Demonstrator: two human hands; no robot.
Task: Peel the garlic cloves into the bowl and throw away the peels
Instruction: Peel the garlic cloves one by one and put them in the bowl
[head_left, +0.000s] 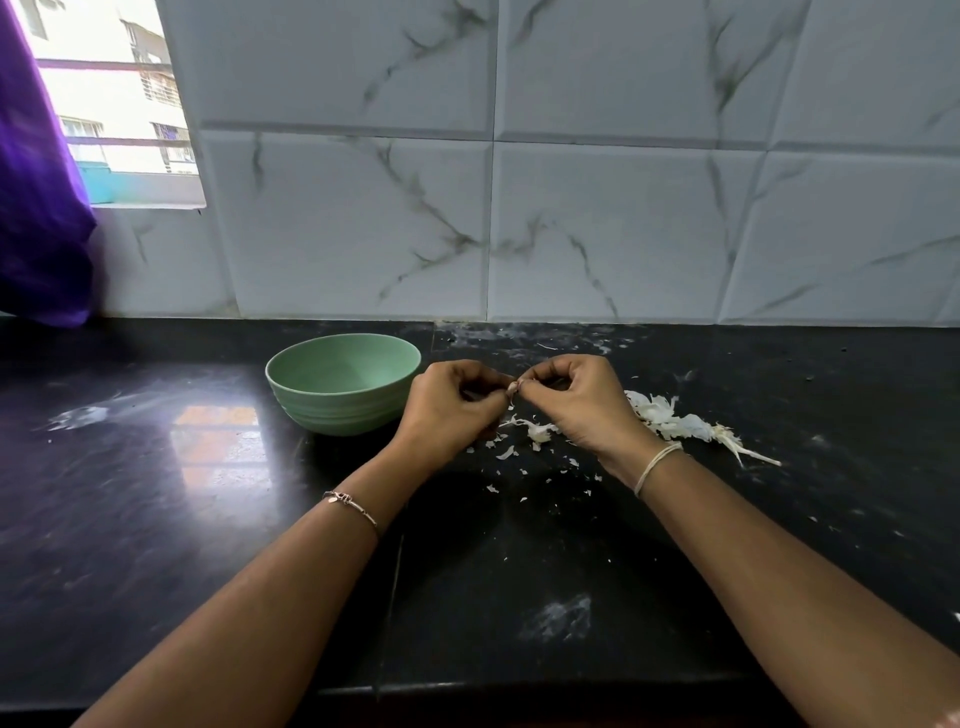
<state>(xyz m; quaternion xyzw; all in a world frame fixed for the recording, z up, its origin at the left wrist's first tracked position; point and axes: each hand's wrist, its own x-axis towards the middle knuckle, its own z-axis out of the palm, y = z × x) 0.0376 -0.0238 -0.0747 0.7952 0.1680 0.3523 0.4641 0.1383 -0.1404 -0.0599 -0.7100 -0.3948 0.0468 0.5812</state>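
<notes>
Pinching garlic clove (513, 387) between fingertips of left hand (451, 410) and right hand (576, 402); green bowl (343, 382) just left; peels (670, 421) scattered on black counter (156, 467).

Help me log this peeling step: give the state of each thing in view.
left hand: pinches the clove.
right hand: pinches the same clove.
clove: held between both hands, above the counter.
bowl: upright on the counter, left of the hands; no cloves show inside.
peels: loose, scattered on the counter under and right of the hands.
counter: flecked with peel bits.
</notes>
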